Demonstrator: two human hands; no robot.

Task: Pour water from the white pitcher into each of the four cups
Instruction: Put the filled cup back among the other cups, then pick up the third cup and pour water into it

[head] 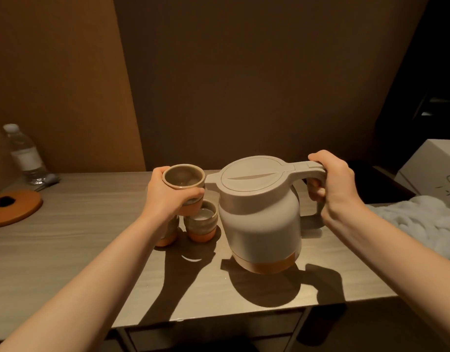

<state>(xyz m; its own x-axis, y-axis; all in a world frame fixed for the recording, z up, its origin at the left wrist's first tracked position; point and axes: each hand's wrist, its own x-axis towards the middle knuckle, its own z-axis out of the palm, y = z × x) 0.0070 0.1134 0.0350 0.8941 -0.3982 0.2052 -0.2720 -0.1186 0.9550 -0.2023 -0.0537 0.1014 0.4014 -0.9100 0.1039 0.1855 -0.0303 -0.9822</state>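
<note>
The table [66, 250] carries the whole job, its wood-grain top running from the far wall to the near edge. Toward its right stands the white pitcher [262, 219], lid on, its orange base looking to sit on the table or barely off it, spout pointing left. The right hand [333, 184] is wrapped round the pitcher's handle, fingers curled under the loop and thumb along the top.

Just left of the spout, the left hand [168, 196] grips a raised cup [184, 185] from its left side, holding it up with its rim almost touching the spout. Whether that cup has water in it yet I cannot tell; its inside looks dark.

Below it on the table stands a second cup [202, 224], which shows a pale sheen like water, and a third cup [168, 232] sits mostly hidden behind the left wrist. A fourth is not visible.

In my judgement the step in hand is filling the lifted cup. The next move calls for tipping the pitcher leftward with the spout over the cup's mouth, slowly, with the cup kept level and steady.
</note>
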